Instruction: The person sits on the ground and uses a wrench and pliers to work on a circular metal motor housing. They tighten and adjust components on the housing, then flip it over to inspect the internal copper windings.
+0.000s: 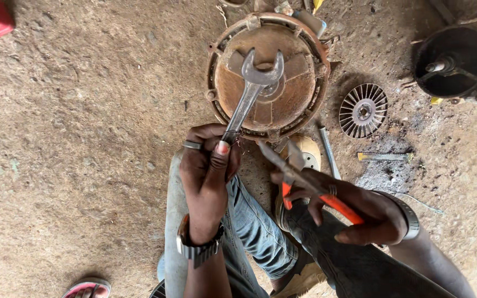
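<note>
- Open-end spanner gripped by its handle in left hand, fingers clenched round it; jaw end raised over rusty round motor cover on dirt floor.
- Right hand grasps orange-handled pliers, tip pointing toward spanner handle.
- Small fan disc lies just beside cover, right of it.
- Person seated, jeans below both hands.

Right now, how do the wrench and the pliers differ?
The wrench is bare grey metal, held in the left hand; the pliers have orange grips and sit in the right hand. The wrench ends in an open fork over the rusty cover; the pliers taper to a narrow nose. Both are held off the ground.
</note>
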Demonstrator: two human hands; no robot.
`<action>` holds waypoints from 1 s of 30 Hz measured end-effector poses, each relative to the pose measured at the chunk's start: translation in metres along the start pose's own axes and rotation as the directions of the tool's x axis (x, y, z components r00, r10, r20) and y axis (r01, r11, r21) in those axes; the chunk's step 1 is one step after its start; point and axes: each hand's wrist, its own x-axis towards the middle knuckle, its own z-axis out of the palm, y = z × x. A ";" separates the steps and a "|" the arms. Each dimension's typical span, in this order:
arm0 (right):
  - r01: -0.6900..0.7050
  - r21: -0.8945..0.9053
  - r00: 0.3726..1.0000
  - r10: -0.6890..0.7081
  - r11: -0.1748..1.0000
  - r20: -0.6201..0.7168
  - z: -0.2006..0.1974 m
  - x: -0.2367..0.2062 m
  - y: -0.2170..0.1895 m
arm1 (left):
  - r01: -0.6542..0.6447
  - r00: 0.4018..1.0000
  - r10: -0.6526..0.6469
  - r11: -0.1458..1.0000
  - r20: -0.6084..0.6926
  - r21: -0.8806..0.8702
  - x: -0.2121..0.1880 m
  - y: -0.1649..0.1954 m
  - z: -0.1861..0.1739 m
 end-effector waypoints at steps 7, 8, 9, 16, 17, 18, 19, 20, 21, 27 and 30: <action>-0.077 0.009 0.995 0.077 0.997 0.067 0.005 0.003 -0.002 | -0.046 0.997 0.038 0.992 0.066 0.119 0.003 -0.006 0.002; -0.072 0.029 0.997 0.070 0.997 0.043 0.006 0.003 -0.001 | -0.079 0.993 0.064 0.987 0.102 0.143 0.004 -0.008 0.004; -0.064 0.050 0.997 0.062 0.997 0.040 0.007 0.003 0.000 | -0.112 0.986 0.089 0.980 0.139 0.165 0.005 -0.010 0.006; -0.046 -0.010 0.998 0.045 0.999 -0.043 0.011 0.009 0.003 | -0.292 0.949 0.237 0.907 0.205 0.304 0.007 -0.010 0.012; -0.066 -0.032 0.996 0.064 0.997 -0.059 0.010 0.010 0.003 | -0.251 0.959 0.191 0.915 0.208 0.317 0.006 -0.010 0.012; -0.067 -0.041 0.997 0.065 0.997 -0.051 0.010 0.011 0.003 | -0.209 0.967 0.144 0.920 0.210 0.332 0.005 -0.009 0.013; -0.068 -0.051 0.997 0.066 0.996 -0.040 0.010 0.011 0.003 | -0.200 0.968 0.138 0.927 0.208 0.317 0.004 -0.009 0.013; -0.069 -0.060 0.997 0.067 0.996 -0.029 0.010 0.011 0.003 | -0.190 0.970 0.131 0.934 0.205 0.302 0.003 -0.010 0.013; -0.052 -0.073 0.998 0.049 0.996 -0.044 0.010 0.012 0.005 | -0.178 0.972 0.123 0.941 0.200 0.287 0.002 -0.010 0.014; 0.019 -0.129 0.994 -0.033 0.991 -0.108 0.007 0.008 0.032 | -0.154 0.987 0.122 0.902 0.103 0.403 0.000 -0.018 0.013; 0.112 -0.237 0.985 -0.139 0.965 -0.100 -0.001 0.012 0.056 | -0.255 0.966 0.233 0.786 0.113 0.563 0.001 -0.025 0.015</action>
